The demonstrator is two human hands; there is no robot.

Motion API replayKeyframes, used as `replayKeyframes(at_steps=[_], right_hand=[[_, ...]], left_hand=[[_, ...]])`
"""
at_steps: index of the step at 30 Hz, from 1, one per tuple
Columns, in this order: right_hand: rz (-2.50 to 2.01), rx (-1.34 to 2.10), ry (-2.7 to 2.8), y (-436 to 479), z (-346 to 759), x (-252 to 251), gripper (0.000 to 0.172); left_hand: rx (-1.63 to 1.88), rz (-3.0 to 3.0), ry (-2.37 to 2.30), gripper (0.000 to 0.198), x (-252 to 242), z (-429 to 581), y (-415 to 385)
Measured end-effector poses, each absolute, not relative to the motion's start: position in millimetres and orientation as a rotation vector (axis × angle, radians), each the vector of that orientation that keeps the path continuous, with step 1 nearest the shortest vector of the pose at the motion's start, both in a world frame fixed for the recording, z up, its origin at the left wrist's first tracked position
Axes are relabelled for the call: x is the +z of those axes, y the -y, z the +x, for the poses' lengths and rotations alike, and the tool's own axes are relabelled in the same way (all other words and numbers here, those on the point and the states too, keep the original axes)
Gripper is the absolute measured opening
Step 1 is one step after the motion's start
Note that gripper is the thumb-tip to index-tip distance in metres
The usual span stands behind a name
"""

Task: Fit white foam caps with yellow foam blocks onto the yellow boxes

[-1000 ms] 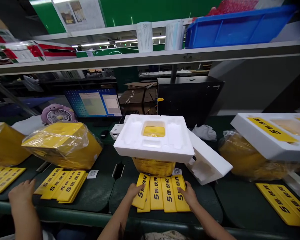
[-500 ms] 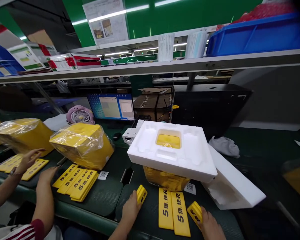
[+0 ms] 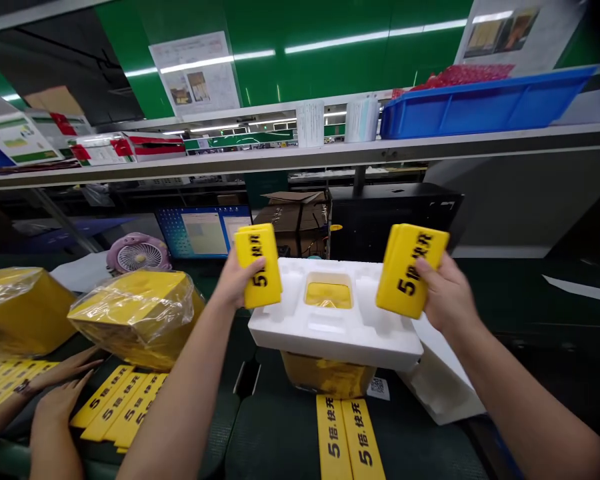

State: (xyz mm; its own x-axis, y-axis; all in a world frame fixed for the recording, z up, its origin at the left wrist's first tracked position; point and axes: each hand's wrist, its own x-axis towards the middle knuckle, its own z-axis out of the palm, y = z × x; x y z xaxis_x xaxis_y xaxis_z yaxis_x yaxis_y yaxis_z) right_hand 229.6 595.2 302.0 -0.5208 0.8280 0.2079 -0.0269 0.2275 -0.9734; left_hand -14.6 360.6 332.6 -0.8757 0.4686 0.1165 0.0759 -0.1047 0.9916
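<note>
A: Front edge of the dark green counter [image 3: 280, 433]: two yellow strips [image 3: 350, 437] lying flat.
B: Over the white foam tray [image 3: 330, 330], left grip [image 3: 235, 273] closed round one yellow stack [image 3: 259, 265], right grip [image 3: 443, 293] clamping a second stack [image 3: 413, 270]. Blue bin [image 3: 480, 103] on the far shelf [image 3: 280, 159].

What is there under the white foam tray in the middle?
Under the white foam tray, a yellow plastic-wrapped bundle shows below the front edge; yellow also shows through the square opening. The foam covers the rest.
</note>
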Motion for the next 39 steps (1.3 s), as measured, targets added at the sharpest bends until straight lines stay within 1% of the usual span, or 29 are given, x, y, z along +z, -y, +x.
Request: replayKeyframes(at_steps=[2,5,7,9,10,12,14,15,16,18,20,21,24,27,29,34,39], right_hand=[[-0.823,1.484,1.703,-595,194,302,0.064],[-1.008,1.552,1.876,-593,171,285,0.071],[-1.056,1.521,1.987,-592,170,275,0.071],[-1.046,1.449,2.047,-589,172,269,0.066],[-1.043,1.365,2.092,-588,173,268,0.062],[-1.051,0.997,2.237,-587,174,267,0.055],[-1.030,0.524,2.345,-590,172,265,0.050],[-1.008,0.377,2.372,-593,170,263,0.049],[-0.977,0.330,2.403,-597,167,262,0.050],[-0.920,0.470,2.469,-607,160,261,0.058],[-0.878,0.681,2.497,-616,153,262,0.066],[-0.866,0.734,2.493,-619,150,262,0.065],[-0.876,0.688,2.454,-623,147,263,0.054],[-0.921,0.645,2.411,-623,148,263,0.042],[-0.955,0.656,2.402,-623,150,263,0.038],[-0.964,0.616,2.406,-622,153,265,0.034],[-0.898,0.595,2.360,-621,161,268,0.027]], left_hand=[[1.946,0.610,-1.891,0.083,317,-25,-392],[1.707,0.683,-1.960,0.098,295,-26,-409],[1.501,0.746,-2.070,0.095,292,-21,-407],[1.287,0.802,-2.266,0.083,295,-17,-404],[1.164,0.850,-2.425,0.075,298,-16,-403],[0.850,0.964,-2.765,0.061,302,-18,-403],[0.595,1.034,-2.961,0.060,303,-25,-407],[0.559,1.072,-2.973,0.063,303,-31,-411],[0.580,1.122,-2.930,0.067,302,-36,-415],[0.694,1.229,-2.758,0.070,299,-48,-425],[0.842,1.307,-2.602,0.057,294,-58,-433],[0.914,1.314,-2.565,0.048,292,-61,-437],[1.085,1.293,-2.589,0.037,286,-67,-439],[1.153,1.169,-2.550,0.036,283,-68,-436],[1.129,1.134,-2.545,0.037,283,-68,-434],[0.973,1.204,-2.627,0.034,281,-63,-432],[0.950,1.218,-2.623,0.037,277,-60,-430]])
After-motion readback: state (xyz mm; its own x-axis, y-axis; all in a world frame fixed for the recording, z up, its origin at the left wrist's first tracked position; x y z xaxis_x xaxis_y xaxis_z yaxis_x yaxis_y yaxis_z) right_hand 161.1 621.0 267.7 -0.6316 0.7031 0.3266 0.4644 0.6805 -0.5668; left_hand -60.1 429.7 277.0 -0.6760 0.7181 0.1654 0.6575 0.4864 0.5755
